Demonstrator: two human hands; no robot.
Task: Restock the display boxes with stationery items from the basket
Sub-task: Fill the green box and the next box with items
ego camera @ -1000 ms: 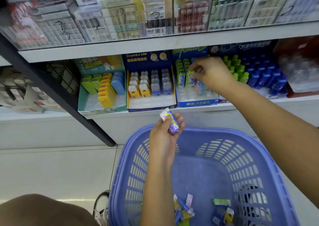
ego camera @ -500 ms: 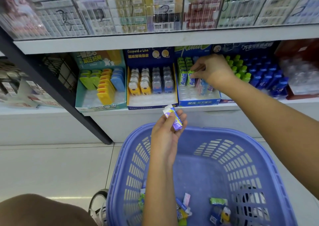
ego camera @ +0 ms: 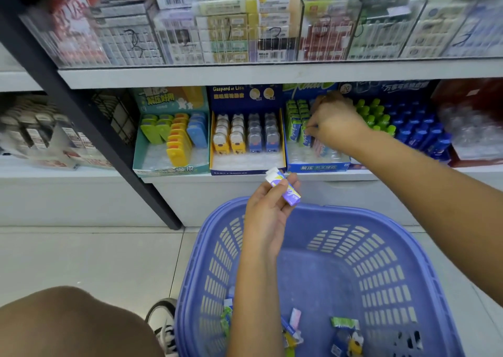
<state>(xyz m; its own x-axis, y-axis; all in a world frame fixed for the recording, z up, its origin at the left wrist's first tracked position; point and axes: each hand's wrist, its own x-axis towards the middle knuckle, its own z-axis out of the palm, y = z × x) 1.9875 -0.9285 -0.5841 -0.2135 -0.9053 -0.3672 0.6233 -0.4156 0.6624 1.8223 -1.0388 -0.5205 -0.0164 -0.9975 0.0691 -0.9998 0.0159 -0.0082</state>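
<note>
My left hand (ego camera: 268, 215) holds a purple-and-white eraser (ego camera: 284, 189) above the far rim of the blue plastic basket (ego camera: 381, 261). My right hand (ego camera: 333, 122) reaches into the blue display box (ego camera: 317, 167) on the lower shelf, its fingertips pinching a green-and-blue eraser (ego camera: 305, 136) that stands in a row of like erasers. A pink eraser (ego camera: 321, 148) lies in the same box under my wrist. Several loose wrapped erasers (ego camera: 344, 335) lie on the basket's bottom.
A navy-and-yellow display box (ego camera: 246, 166) and a teal display box (ego camera: 168, 170) stand left of the blue one. Green and blue bottles (ego camera: 408, 128) fill the box to the right. Clear bins line the upper shelf (ego camera: 272, 73). My knee (ego camera: 68, 326) and shoe (ego camera: 163, 324) are at lower left.
My right hand has moved down and forward into the blue box, setting the green-and-blue eraser in its row. My left hand holds the purple eraser much as before.
</note>
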